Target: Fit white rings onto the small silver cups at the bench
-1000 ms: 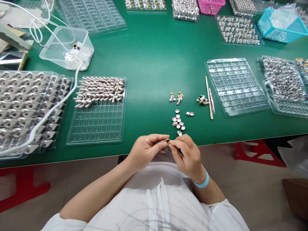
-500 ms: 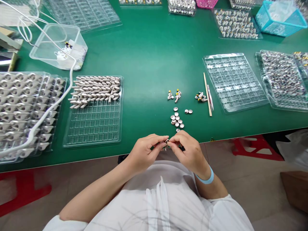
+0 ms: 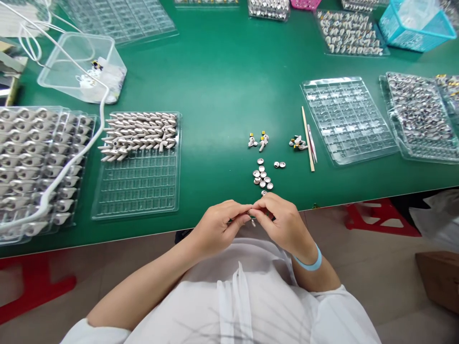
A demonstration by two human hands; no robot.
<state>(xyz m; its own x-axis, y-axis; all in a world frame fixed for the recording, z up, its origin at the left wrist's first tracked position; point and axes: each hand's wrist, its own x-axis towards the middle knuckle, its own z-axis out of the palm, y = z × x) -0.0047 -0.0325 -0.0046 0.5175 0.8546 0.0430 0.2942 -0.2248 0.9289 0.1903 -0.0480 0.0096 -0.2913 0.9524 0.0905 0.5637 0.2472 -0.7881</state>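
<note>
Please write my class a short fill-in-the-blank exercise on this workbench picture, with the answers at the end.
1. The left hand and right hand together pinch a small part between fingers and ____.
2. The light-blue band is worn on the person's ____ arm.
3. The tabletop is ____ in colour.

Missing words: thumbs; right; green.

left hand (image 3: 219, 223) and right hand (image 3: 283, 224) pinching some tiny part (image 3: 253, 222), mostly hidden, by the green table (image 3: 215, 91) edge, little silvery caps (image 3: 263, 175) just beyond, wooden stick (image 3: 307, 138) and tweezers (image 3: 312, 143) off right, half-loaded clear tray (image 3: 136, 191) off left
</note>
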